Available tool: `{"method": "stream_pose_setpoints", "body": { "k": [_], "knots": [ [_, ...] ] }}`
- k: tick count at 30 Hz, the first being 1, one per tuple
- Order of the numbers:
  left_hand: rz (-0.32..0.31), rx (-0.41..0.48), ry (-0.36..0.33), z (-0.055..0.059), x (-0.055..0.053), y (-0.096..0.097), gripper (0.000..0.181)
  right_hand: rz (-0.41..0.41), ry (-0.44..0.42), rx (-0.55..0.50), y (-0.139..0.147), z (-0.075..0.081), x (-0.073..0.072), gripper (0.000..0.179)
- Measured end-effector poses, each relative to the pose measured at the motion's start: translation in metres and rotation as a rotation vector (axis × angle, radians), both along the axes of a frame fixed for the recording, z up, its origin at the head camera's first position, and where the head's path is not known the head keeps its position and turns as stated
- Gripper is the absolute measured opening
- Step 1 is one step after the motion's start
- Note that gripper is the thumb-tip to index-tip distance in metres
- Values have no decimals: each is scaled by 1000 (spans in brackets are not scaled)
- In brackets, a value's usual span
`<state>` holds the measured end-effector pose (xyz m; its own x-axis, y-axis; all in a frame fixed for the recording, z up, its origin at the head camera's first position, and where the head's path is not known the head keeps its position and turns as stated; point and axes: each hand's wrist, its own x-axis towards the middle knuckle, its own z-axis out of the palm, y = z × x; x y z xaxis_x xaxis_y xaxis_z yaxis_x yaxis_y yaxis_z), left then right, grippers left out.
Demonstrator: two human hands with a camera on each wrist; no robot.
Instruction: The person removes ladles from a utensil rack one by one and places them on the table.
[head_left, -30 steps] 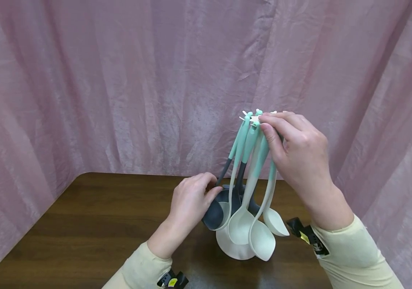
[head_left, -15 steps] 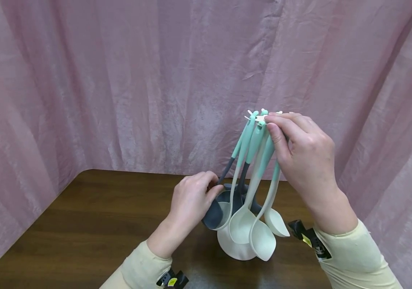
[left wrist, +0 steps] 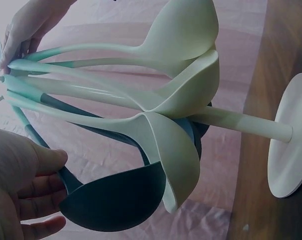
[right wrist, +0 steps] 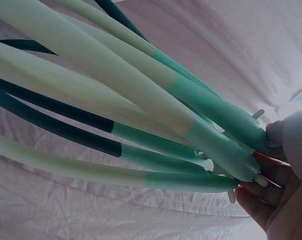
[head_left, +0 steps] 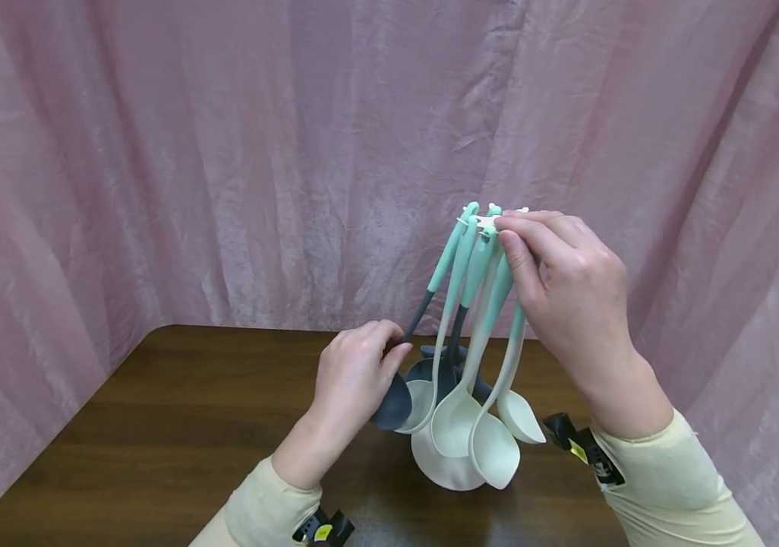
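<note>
L hand [head_left: 358, 368]: pinches dk ladle [left wrist: 116, 200] low on shaft.
R hand [head_left: 570, 285]: fingers round rack [left wrist: 245, 125], at top.
dk ladle: rack's L side.
Tip: brace rack, move just 1 handle, don't knock pale ladle [left wrist: 175, 155].

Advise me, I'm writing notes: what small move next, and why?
Perhaps ease the dark ladle slightly away from the pale ladle: the left hand grips the dark stem, the bowls sit close together, and the right hand holds the stand.

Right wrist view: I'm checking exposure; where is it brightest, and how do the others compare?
Right wrist: brightest at the right edge, above the shadowed right hand; left wrist: pale upper left, dark lower right; head: fairly even, with faint sheen low on the table.
</note>
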<state>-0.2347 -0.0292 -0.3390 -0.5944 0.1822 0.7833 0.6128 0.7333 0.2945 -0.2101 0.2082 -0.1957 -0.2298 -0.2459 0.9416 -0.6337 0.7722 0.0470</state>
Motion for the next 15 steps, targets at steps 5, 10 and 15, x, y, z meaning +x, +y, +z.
{"method": "stream_pose_setpoints", "body": {
  "k": [5,10,15],
  "knots": [
    [-4,2,-5,0,0,-1,13,-15,-6,0,1,0,0,23],
    [14,-1,4,1,0,-3,13,-8,-10,-6,1,-2,0,24],
    [29,-5,31,4,-1,-6,13,2,-2,-16,0,-2,-1,23]
  ]
}}
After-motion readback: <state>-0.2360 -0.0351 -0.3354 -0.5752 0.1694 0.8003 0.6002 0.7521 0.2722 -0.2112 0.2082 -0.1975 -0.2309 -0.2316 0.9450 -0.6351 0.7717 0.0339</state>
